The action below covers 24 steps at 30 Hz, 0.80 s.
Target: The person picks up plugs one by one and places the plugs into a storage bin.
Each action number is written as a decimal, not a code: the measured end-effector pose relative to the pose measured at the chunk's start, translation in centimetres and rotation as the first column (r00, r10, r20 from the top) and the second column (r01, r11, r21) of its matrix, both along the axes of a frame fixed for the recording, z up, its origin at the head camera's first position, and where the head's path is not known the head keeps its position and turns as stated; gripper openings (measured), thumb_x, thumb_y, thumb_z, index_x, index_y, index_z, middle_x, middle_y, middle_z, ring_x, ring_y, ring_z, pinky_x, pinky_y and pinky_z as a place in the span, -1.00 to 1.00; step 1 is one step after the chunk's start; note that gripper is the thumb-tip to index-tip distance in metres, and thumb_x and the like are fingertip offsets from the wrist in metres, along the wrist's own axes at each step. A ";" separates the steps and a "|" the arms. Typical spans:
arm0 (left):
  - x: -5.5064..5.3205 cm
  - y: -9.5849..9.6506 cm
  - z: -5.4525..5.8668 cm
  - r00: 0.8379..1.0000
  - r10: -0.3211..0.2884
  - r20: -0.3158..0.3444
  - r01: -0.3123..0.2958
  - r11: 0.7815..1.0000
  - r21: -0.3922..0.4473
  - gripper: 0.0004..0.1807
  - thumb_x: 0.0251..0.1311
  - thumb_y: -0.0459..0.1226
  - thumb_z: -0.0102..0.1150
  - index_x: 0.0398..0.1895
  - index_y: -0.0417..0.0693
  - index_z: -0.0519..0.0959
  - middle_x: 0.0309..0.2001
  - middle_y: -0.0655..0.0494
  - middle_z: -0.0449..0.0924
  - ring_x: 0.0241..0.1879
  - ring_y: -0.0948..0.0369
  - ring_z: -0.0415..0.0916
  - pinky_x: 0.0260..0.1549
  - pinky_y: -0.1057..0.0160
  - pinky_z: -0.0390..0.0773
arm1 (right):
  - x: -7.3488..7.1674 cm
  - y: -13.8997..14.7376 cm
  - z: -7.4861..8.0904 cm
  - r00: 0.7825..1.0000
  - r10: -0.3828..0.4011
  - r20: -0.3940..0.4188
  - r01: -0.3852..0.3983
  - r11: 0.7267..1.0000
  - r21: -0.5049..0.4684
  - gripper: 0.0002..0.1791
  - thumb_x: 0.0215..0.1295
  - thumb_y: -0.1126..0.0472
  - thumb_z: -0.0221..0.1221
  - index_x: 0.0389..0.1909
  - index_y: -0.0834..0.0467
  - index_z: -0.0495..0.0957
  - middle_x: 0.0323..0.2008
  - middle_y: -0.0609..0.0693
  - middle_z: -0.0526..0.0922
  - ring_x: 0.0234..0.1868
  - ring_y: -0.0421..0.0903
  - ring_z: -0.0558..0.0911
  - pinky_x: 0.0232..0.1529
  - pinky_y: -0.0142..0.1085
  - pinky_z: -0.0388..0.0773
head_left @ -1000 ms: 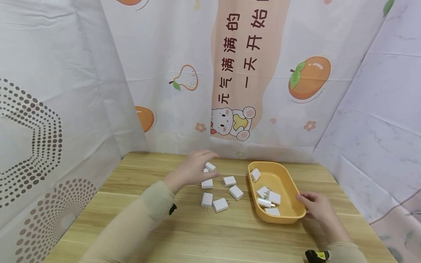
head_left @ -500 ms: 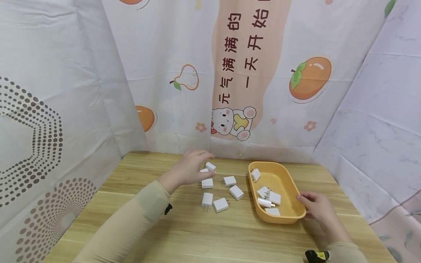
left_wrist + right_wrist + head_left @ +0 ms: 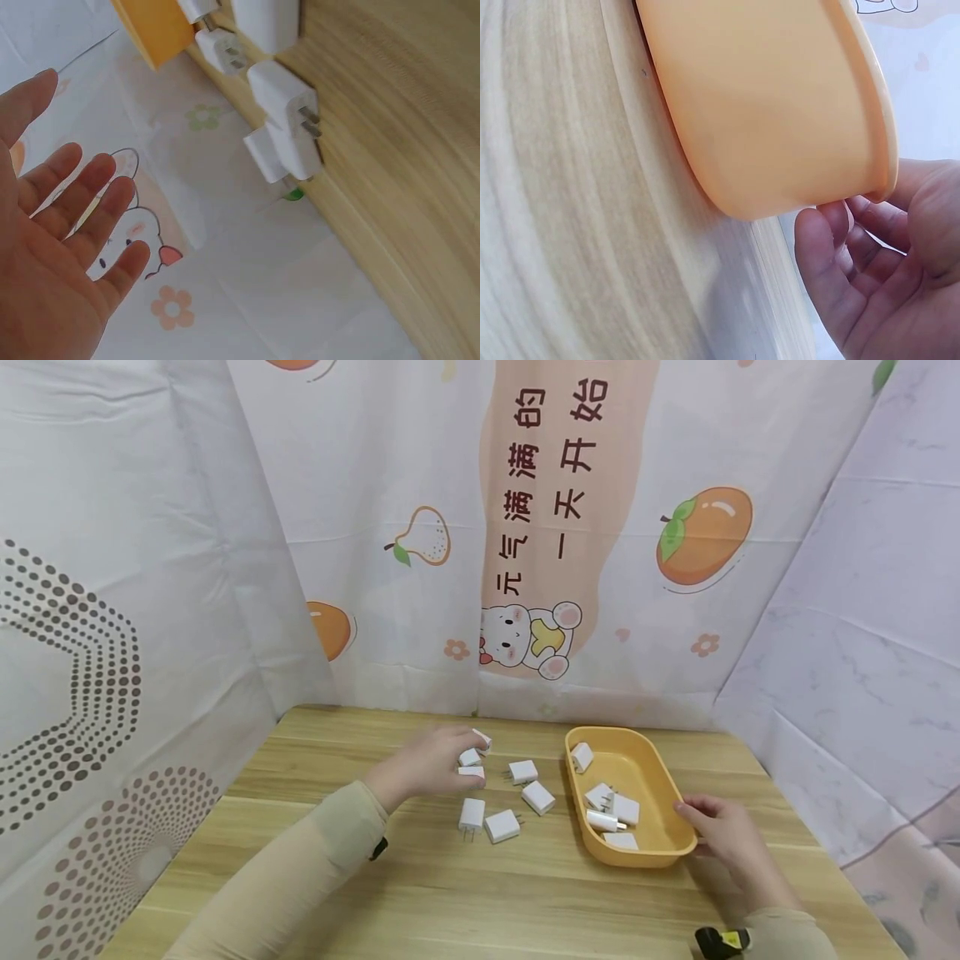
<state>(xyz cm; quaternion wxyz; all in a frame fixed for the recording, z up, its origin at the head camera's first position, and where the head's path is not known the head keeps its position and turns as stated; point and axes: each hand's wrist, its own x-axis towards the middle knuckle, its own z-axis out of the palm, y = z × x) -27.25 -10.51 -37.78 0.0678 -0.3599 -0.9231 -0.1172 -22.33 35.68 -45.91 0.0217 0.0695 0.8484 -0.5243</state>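
Note:
My left hand (image 3: 427,762) is low over the back of the table, fingers spread and slightly bent, around a small cluster of white wall chargers. One charger (image 3: 471,772) lies by the thumb, another (image 3: 469,757) between thumb and fingers, and a third (image 3: 483,741) is partly covered by the fingertips. In the left wrist view the palm shows bare, with the chargers (image 3: 281,90) off to its right, prongs visible. My right hand (image 3: 723,835) grips the rim of an orange-yellow plastic tray (image 3: 765,112), thumb on top and fingers beneath its outer edge. Several white chargers (image 3: 625,810) lie inside the tray.
Between the left hand and the tray, more chargers are scattered on the wooden table (image 3: 525,910): one charger (image 3: 523,772), another (image 3: 538,798), and two nearer the front, one charger (image 3: 502,827) beside another (image 3: 472,814). A printed curtain (image 3: 420,635) stands behind the table.
My left hand has lowered toward the chargers at the back, after drawing back slightly to the left. The right hand and the tray have stayed in place.

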 end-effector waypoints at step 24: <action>0.1 1.2 -5.2 0.982 0.065 0.175 -0.028 0.978 -0.209 -0.39 0.19 0.15 0.36 0.22 0.07 0.60 0.14 0.19 0.59 0.02 0.24 0.56 0.03 0.15 0.56 | 0.1 -0.1 0.2 1.000 -0.001 0.006 0.001 1.000 0.002 -0.42 0.52 0.10 0.17 0.27 0.53 0.39 0.04 0.38 0.61 -0.24 0.01 0.72 -0.32 -0.13 0.73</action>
